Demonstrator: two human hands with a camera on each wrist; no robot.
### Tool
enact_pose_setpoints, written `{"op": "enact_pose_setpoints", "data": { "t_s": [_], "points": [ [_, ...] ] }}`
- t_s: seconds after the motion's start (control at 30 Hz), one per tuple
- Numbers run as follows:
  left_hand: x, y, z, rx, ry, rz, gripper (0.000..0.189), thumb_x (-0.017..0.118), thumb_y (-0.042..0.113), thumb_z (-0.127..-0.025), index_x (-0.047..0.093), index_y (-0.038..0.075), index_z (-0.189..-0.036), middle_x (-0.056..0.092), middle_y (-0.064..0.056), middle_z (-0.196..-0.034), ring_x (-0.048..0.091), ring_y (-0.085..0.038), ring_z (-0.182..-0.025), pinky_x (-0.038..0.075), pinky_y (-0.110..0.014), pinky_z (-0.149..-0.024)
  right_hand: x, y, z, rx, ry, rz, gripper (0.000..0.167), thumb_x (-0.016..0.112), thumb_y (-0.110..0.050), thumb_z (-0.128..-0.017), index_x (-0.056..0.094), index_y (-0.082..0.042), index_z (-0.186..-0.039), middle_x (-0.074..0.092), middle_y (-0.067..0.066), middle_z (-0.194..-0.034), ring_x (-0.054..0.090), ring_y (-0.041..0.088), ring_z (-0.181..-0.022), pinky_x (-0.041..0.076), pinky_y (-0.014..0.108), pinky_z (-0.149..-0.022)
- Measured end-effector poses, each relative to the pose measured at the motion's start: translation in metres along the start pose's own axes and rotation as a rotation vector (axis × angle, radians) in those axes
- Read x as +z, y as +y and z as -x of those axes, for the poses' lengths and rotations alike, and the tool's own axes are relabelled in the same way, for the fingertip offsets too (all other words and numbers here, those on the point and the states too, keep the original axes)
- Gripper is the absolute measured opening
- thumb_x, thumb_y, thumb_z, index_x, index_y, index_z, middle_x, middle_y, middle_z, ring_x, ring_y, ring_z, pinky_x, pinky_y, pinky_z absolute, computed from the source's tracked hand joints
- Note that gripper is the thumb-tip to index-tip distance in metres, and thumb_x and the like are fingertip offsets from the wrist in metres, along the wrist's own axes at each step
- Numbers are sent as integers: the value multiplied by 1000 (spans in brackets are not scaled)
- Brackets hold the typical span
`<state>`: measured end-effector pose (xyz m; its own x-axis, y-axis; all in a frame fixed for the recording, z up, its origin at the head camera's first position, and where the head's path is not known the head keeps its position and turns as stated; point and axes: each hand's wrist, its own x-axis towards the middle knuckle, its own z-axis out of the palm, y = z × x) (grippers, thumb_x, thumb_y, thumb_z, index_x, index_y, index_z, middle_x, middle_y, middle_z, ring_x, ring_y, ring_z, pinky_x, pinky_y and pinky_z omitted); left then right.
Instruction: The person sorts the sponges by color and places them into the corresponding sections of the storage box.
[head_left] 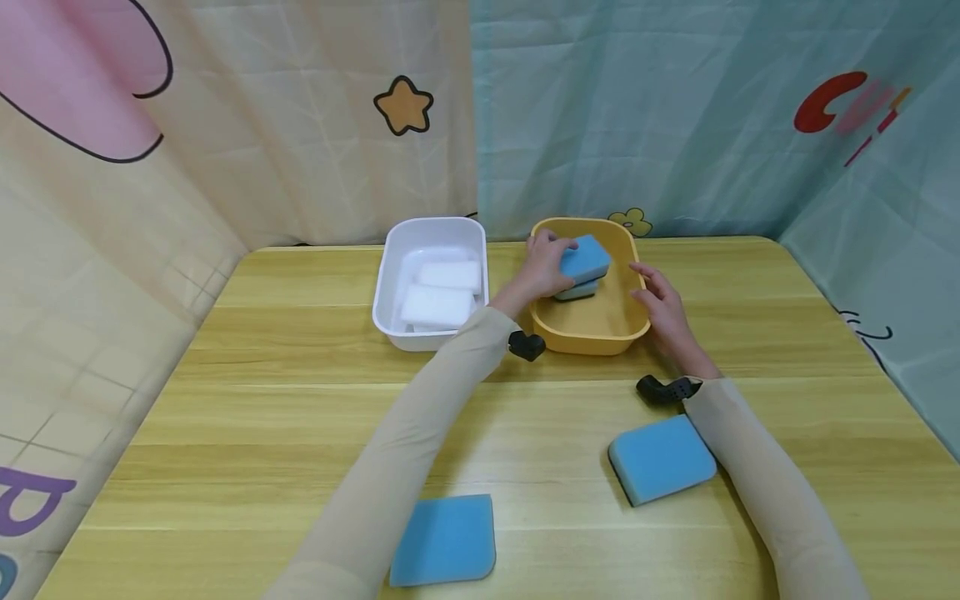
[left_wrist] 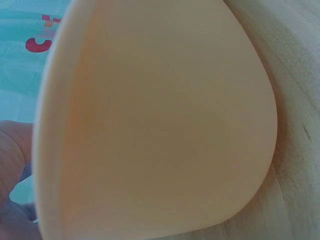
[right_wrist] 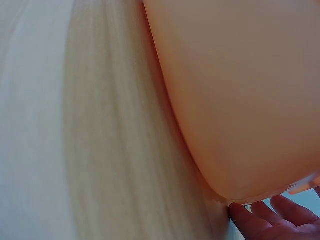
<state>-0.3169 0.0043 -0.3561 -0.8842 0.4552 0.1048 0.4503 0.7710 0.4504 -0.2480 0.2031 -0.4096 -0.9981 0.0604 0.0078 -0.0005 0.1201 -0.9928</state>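
Observation:
My left hand (head_left: 546, 265) reaches over the near-left rim of the yellow tub (head_left: 592, 343) and grips a blue sponge (head_left: 587, 257) between thumb and fingers. Under that sponge, inside the tub, a second blue sponge (head_left: 577, 292) shows partly. At the tub's right side is my right hand (head_left: 666, 312), its fingers loosely extended along the rim. The right wrist view has those fingers (right_wrist: 280, 215) beside the tub's outer wall (right_wrist: 240, 100). In the left wrist view the tub's wall (left_wrist: 165, 120) hides most of the left hand (left_wrist: 12, 160).
To the tub's left stands a white tub (head_left: 381, 312) holding white sponges (head_left: 437, 306). One blue sponge (head_left: 662, 460) lies near the right forearm, another (head_left: 446, 542) partly under the left sleeve on the wooden table (head_left: 225, 433). Curtains (head_left: 315, 125) hang behind the table.

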Motion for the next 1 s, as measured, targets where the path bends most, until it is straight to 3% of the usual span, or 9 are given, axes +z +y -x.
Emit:
{"op": "enact_pose_setpoints", "data": {
  "t_s": [0.13,0.37,0.47,0.63,1.0],
  "points": [
    [-1,-1,4,-7,24,37,53,71,19,-81,53,15,-131,38,-14,-139,32,-28,-128,32,-35,-104,2,0,-1,-14,2,-24,46,36,-6,-97,37,-14,-143,23,15,-152,37,27,-124,48,7,-79],
    [-2,-4,9,-25,53,130,51,71,21,-82,55,15,-130,36,-12,-142,31,-28,-129,35,-35,-104,0,-2,0,15,0,26,47,36,-10,-98,33,-17,-145,21,15,-155,36,27,-127,46,20,-95],
    [-3,-6,11,-16,68,154,49,71,22,-82,56,14,-128,37,-12,-141,32,-27,-129,35,-36,-105,0,-2,-1,19,-1,11,47,36,-10,-98,35,-18,-144,21,16,-154,37,26,-126,48,13,-89],
    [-5,-9,14,19,68,181,49,71,22,-82,55,13,-128,37,-13,-141,31,-28,-131,34,-37,-107,1,-1,-3,11,-1,-6,46,36,-10,-98,36,-18,-144,20,16,-154,36,25,-125,46,4,-78],
    [-11,-2,25,141,49,166,52,73,22,-81,55,12,-129,40,-15,-139,35,-28,-130,31,-38,-109,-10,2,0,-39,15,-64,45,39,-8,-98,38,-15,-142,24,20,-149,44,14,-112,49,9,-76]
  ]
}}
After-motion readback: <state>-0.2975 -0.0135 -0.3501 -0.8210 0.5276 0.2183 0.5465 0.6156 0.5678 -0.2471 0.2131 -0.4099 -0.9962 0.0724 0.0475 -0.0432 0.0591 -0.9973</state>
